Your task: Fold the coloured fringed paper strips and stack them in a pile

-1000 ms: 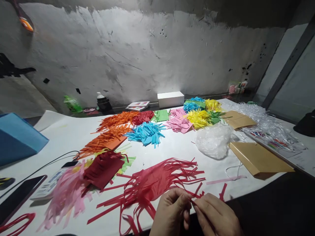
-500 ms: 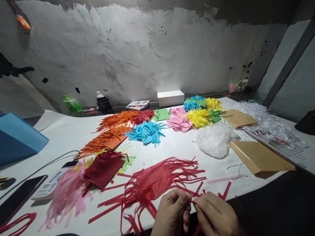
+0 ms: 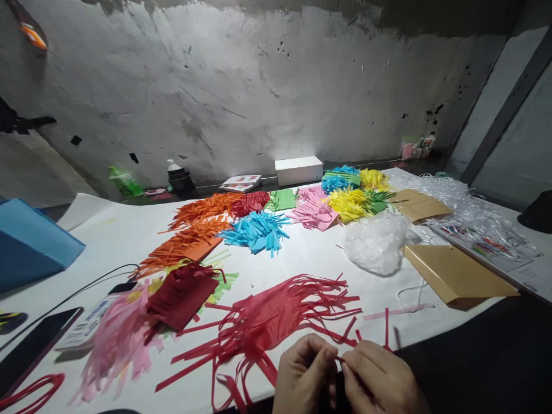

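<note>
Close to the table's front edge, my left hand (image 3: 305,374) and my right hand (image 3: 377,374) pinch a thin red paper strip (image 3: 339,358) between them. Their fingertips nearly meet, and only a short piece of the strip shows in the gap. Another length of red paper (image 3: 387,328) sticks up behind my right hand. Just beyond my hands lies a fringed sheet of red tissue paper (image 3: 276,313), its cut strips spread out to both sides. A darker red fringed bundle (image 3: 183,296) rests to its left on pink fringed paper (image 3: 125,339).
Orange (image 3: 185,247), blue (image 3: 256,230), pink (image 3: 314,210) and yellow fringed bundles (image 3: 348,204) lie further back. To the right are a clear plastic bag (image 3: 377,244) and brown envelopes (image 3: 457,276). A phone (image 3: 41,345) and a power bank (image 3: 92,319) lie at left.
Both hands have shifted slightly right, still pinching the strip. The red paper end behind my right hand now stands more upright.
</note>
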A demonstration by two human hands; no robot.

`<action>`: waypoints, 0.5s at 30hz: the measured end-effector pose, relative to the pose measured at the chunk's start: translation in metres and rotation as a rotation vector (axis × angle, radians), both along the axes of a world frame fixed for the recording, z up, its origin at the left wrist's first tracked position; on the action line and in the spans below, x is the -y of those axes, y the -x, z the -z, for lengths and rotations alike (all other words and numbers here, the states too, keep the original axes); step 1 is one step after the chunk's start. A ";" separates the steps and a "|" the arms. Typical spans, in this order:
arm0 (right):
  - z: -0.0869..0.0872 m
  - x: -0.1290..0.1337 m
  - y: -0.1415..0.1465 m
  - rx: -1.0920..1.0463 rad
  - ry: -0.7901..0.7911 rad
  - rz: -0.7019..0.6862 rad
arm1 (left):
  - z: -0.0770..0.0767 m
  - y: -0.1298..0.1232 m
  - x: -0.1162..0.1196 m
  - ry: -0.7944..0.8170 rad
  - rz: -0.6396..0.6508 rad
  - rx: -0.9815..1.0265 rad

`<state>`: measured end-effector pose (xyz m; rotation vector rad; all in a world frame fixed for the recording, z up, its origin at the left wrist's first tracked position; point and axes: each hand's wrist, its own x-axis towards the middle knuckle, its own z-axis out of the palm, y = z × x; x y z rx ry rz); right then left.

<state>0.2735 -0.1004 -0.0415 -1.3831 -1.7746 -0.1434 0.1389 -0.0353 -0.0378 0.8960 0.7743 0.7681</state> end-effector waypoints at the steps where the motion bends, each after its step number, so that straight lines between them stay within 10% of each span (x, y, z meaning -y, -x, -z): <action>1: -0.001 0.000 0.000 -0.020 0.013 -0.016 | 0.000 0.001 0.001 -0.027 0.007 -0.002; 15: 0.002 0.002 -0.001 -0.240 0.268 -0.171 | -0.017 0.032 -0.023 -0.782 0.223 -0.359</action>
